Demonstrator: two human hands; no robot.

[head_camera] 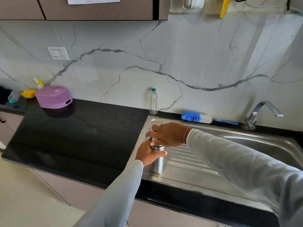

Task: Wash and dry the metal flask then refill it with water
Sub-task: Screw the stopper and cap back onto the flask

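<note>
Both hands work the steel flask [157, 163] on the sink drainboard [188, 163]: left hand [147, 153] grips its body, right hand [168, 134] clasps the cap; hold steady, twist squarely.

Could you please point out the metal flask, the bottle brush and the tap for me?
metal flask [157, 164]: head view, on its lower body.
bottle brush [196, 117]: head view, on its bristles.
tap [262, 106]: head view, on its curved spout.
</note>
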